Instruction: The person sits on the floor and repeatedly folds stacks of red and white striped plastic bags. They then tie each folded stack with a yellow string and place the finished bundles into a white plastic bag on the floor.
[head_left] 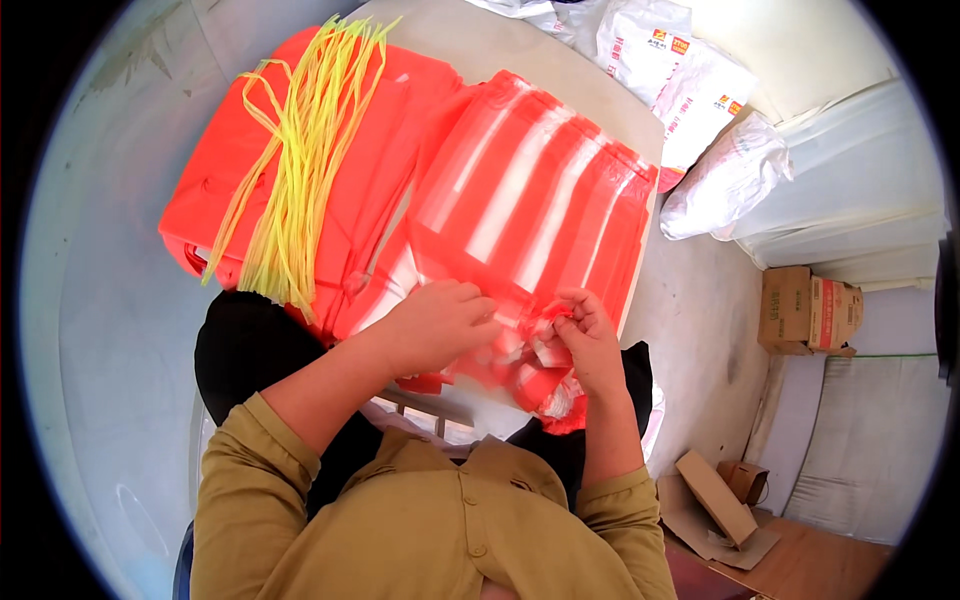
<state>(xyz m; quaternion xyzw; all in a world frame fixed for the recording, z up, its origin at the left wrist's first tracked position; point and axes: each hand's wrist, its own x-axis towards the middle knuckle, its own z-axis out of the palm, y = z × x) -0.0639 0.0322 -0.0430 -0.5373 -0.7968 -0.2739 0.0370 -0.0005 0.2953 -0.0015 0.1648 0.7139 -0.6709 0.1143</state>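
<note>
A stack of thin red-and-white striped plastic bags (pixel 545 185) lies on the table in front of me. Its near end is crumpled and hangs over the table edge toward my lap. My right hand (pixel 588 335) pinches a bunched piece of this striped plastic between thumb and fingers. Just left of it, my left hand (pixel 440 322) is closed over the near part of the stack, fingers curled. Whatever it may hold is hidden. On the left, a bundle of thin yellow plastic strips (pixel 310 160) rests across a pile of folded red plastic (pixel 215 195).
White printed sacks (pixel 690 95) and a full white bag (pixel 725 180) sit beyond the table at the far right. Cardboard boxes (pixel 808 310) stand by the right wall, and an opened carton (pixel 715 500) lies lower right. A pale wall (pixel 110 300) is close on the left.
</note>
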